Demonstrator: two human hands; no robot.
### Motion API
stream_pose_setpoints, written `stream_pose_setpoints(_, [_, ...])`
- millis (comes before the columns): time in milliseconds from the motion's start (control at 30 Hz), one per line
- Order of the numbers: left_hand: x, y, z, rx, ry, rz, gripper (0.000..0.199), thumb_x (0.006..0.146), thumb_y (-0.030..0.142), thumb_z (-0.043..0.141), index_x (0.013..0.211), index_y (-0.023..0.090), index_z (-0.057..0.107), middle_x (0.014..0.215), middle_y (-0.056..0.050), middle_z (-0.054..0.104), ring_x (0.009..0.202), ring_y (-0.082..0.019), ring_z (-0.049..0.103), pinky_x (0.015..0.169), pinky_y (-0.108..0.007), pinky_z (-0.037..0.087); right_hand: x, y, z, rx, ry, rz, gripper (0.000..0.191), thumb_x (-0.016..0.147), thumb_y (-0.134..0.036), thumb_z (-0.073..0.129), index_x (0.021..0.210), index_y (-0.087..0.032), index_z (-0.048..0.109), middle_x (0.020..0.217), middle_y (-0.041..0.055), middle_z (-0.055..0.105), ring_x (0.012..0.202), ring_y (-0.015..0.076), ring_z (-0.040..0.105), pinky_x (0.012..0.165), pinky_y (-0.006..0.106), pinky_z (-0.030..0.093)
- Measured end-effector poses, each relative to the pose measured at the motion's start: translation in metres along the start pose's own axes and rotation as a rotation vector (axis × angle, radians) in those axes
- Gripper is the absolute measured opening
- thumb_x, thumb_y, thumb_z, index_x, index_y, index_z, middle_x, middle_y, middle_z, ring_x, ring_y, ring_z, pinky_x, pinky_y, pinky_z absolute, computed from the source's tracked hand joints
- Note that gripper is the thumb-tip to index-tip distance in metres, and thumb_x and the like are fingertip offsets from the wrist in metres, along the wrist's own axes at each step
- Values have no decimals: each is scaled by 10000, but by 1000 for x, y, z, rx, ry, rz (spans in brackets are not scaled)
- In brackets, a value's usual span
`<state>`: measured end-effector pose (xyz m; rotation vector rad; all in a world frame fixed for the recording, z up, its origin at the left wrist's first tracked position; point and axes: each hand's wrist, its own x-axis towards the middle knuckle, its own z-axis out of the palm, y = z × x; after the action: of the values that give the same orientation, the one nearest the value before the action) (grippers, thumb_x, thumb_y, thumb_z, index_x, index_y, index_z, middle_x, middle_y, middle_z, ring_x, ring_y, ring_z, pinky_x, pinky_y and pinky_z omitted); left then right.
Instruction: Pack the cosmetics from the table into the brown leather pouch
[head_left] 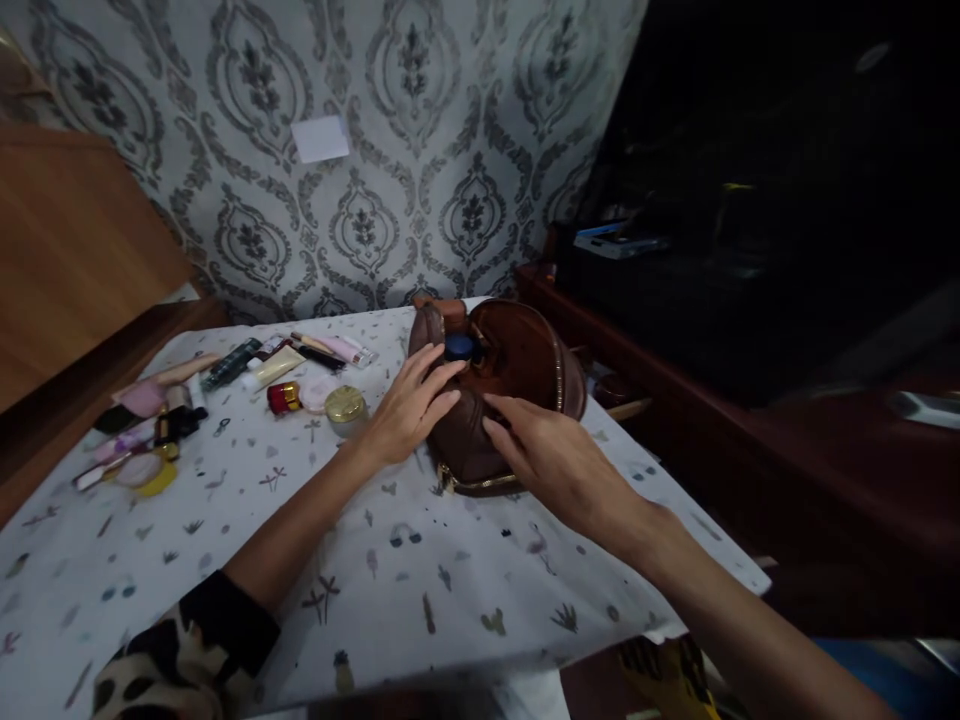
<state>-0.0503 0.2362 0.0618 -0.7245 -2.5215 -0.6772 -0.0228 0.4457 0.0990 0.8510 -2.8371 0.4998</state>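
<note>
At the frame's centre, a brown bag [466, 432] gapes on the tabletop [285, 560]. My left grip [411, 405] lies loosely spread at its rim; my right grip [566, 460] touches its front, whether pinching I cannot tell.

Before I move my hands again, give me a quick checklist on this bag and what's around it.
1. Brown bag open: ok, its mouth gapes wide.
2. Left hand at the bag: ok, fingers spread at the left of the opening. Firm grip: cannot tell.
3. Right hand at the bag: ok, fingertips by the near edge of the opening. Firm grip: cannot tell.
4. Blue item inside the bag: ok, it shows in the opening beside the left hand.
5. Rest of the contents: cannot tell, too dark and partly hidden.
6. Gold-lidded jar well away from the left wrist: not ok, it appears right beside it.
</note>
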Motion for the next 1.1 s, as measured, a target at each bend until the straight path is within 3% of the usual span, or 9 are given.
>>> stream_pose_setpoints(100, [-8, -5, 0, 15, -32, 9, 533, 1040, 504, 255, 1510, 270, 347, 1633, -94, 288, 1541, -251, 179, 1242, -488, 236, -1, 1, 6, -46, 107, -45, 318, 1015, -319, 419, 1162, -143, 640, 1091, 143, 712, 934, 246, 699, 739, 325, 521])
stream_pose_setpoints(300, [-31, -20, -13, 224, -96, -6, 637, 1020, 558, 287, 1576, 269, 172, 1632, -131, 295, 1532, -270, 221, 1227, -574, 172, -2, 3, 13, -54, 216, -89, 390, 1014, -372, 392, 1211, -143, 639, 1077, 157, 711, 935, 269, 694, 745, 363, 548])
stream_pose_setpoints(467, [-58, -42, -22, 476, -31, -195, 583, 1013, 461, 396, 1532, 210, 310, 1610, -177, 325, 1518, -345, 235, 1192, -649, 158, -5, 2, 13, -57, 246, -88, 408, 1012, -364, 393, 1249, -116, 614, 1026, 154, 706, 893, 268, 686, 715, 359, 537])
stream_pose_setpoints(533, [-66, -50, -24, 530, -16, -291, 542, 1004, 433, 430, 1489, 199, 373, 1603, -192, 327, 1502, -374, 253, 1160, -672, 206, -6, 0, 12, -63, 246, -89, 398, 1007, -350, 403, 1249, -106, 604, 998, 149, 699, 886, 264, 679, 717, 352, 527])
stream_pose_setpoints(633, [-72, -55, -26, 522, -27, -395, 452, 987, 414, 463, 1381, 194, 481, 1489, -199, 464, 1380, -389, 414, 1079, -631, 349, -6, -3, 10, -65, 245, -84, 373, 1000, -340, 407, 1218, -115, 608, 958, 134, 690, 863, 252, 667, 732, 347, 517])
stream_pose_setpoints(733, [-72, -57, -30, 450, -55, -404, 388, 976, 384, 457, 1288, 169, 540, 1239, -177, 590, 1173, -353, 529, 976, -537, 444, -6, -6, 10, -57, 266, -73, 373, 988, -332, 417, 1219, -109, 606, 999, 140, 691, 886, 257, 664, 761, 360, 522])
stream_pose_setpoints(833, [-70, -61, -37, 304, -70, -351, 346, 971, 363, 428, 1231, 176, 560, 1117, -127, 590, 1078, -302, 536, 939, -469, 458, -6, -6, 11, -42, 298, -74, 384, 975, -328, 441, 1240, -102, 602, 1058, 148, 695, 941, 266, 666, 798, 369, 529])
stream_pose_setpoints(967, [-72, -67, -40, 127, -65, -304, 330, 954, 339, 432, 1228, 208, 563, 1207, -94, 555, 1164, -269, 514, 1006, -441, 432, -5, -4, 15, -37, 334, -79, 367, 961, -340, 478, 1218, -123, 623, 1070, 143, 704, 942, 269, 669, 797, 373, 541])
stream_pose_setpoints(1100, [-77, -67, -33, 176, 55, -363, 393, 927, 439, 541, 1257, 231, 579, 1276, -102, 493, 1214, -283, 492, 1034, -434, 427, -1, 0, 22, -47, 488, -168, 380, 951, -390, 523, 1211, -135, 630, 1129, 160, 697, 1001, 307, 660, 839, 446, 548])
